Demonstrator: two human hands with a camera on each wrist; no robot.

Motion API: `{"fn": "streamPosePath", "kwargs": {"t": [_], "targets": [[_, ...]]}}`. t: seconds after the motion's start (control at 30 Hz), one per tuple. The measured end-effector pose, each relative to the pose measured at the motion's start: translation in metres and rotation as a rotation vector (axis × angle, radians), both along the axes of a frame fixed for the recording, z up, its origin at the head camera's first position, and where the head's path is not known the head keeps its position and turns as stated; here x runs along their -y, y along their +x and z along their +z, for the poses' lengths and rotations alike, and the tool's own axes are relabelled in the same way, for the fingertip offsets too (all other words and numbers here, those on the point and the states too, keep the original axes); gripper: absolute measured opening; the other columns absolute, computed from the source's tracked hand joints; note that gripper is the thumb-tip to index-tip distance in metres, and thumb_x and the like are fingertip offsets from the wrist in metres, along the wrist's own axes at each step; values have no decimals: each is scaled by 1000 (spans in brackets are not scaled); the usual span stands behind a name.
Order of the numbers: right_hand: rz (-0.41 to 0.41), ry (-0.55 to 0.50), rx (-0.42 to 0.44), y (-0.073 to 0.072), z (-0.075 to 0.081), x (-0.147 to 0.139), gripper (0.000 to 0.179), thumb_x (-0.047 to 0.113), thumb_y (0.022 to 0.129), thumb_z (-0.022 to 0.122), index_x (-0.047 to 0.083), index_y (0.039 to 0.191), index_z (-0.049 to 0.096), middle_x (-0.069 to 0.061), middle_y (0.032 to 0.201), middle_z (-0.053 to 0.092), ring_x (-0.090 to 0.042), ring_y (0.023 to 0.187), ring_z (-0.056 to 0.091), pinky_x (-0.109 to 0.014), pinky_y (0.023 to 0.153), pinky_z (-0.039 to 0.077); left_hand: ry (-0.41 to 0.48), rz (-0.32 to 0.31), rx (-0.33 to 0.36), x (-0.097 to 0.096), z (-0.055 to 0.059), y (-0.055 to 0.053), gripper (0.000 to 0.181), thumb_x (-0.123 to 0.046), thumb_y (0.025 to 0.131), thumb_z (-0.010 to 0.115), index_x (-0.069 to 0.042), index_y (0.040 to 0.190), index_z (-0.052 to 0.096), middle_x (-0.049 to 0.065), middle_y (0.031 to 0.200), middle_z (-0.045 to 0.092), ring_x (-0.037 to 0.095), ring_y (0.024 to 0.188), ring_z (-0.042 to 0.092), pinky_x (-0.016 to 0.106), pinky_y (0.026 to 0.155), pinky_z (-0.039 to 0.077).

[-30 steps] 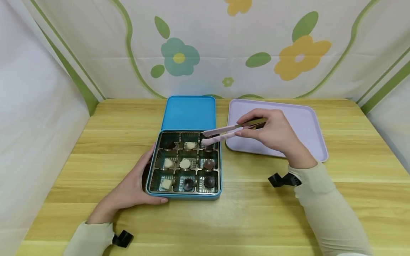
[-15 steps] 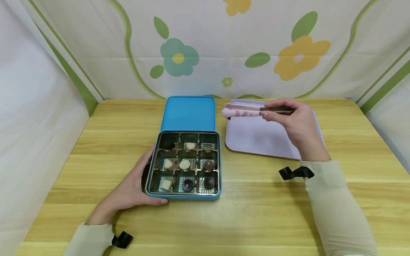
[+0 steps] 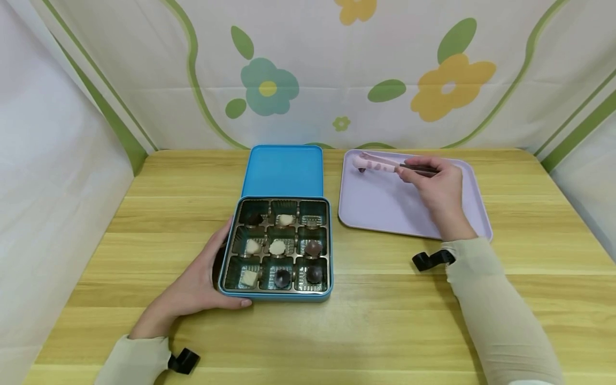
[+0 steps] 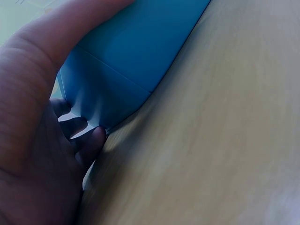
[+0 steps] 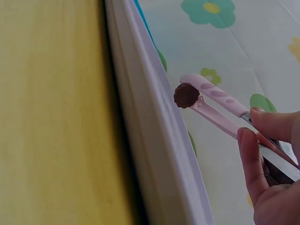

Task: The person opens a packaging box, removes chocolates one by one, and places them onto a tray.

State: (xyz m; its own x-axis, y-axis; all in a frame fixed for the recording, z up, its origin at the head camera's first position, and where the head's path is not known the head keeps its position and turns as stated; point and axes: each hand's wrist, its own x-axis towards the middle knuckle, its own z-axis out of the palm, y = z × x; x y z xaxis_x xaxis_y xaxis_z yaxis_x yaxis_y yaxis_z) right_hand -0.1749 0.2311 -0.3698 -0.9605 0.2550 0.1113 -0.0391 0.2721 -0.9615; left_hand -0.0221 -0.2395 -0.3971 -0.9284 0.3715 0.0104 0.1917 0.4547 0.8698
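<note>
My right hand (image 3: 440, 187) holds small pink-tipped tongs (image 3: 377, 164) over the lilac tray (image 3: 399, 211). Between the tong tips is a brown chocolate (image 5: 186, 95) with a fluted edge, clear in the right wrist view; only its underside shows in the head view. My left hand (image 3: 202, 275) grips the near left corner of a blue tin (image 3: 332, 240), thumb along the front and fingertips against the left side (image 4: 108, 84). White and dark chocolates sit in the tin's divided insert, among them a white round one (image 3: 277, 247). Its back right compartment (image 3: 313, 214) holds none.
A blue lid (image 3: 284, 170) lies directly behind the tin, left of the tray. The wooden table (image 3: 366, 331) ends at a flowered cloth backdrop (image 3: 332, 75). White cloth (image 3: 58, 160) hangs along the left side.
The tongs have left the tin's back right compartment with a chocolate and moved right over the tray's back left part, then slightly lower. The left hand and tin have stayed put.
</note>
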Motion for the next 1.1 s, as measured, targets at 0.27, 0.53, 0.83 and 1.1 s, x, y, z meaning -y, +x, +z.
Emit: {"fn": "streamPosePath", "kwargs": {"t": [0.27,0.53,0.83,1.1], "targets": [[16,53,16,0,-4,2,37,19,87,92,1,117,79,22,93,74,4,86,73,-12,75,60,6,-2,4,-1,0,-1,157,-24,58,109,-37,174,4,1,181,15,37,163,19,11,121,19],[9,93,32,0,-5,1,37,23,87,92,4,117,80,23,94,73,3,86,71,-11,74,59,1,0,5,1,-1,-2,157,-24,58,109,-38,174,5,0,182,13,36,165,16,15,124,18],[-20,22,41,-1,-5,0,39,21,89,91,3,121,78,21,94,74,4,88,73,-12,78,60,2,5,21,0,-1,-1,157,-23,58,109,-39,174,4,1,182,12,38,165,15,57,132,19],[-70,-29,13,0,5,-10,38,13,85,93,3,119,80,18,93,75,2,85,73,-11,77,59,9,-1,28,-1,0,-2,158,-21,58,109,-40,174,4,3,182,12,40,164,14,78,124,16]]}}
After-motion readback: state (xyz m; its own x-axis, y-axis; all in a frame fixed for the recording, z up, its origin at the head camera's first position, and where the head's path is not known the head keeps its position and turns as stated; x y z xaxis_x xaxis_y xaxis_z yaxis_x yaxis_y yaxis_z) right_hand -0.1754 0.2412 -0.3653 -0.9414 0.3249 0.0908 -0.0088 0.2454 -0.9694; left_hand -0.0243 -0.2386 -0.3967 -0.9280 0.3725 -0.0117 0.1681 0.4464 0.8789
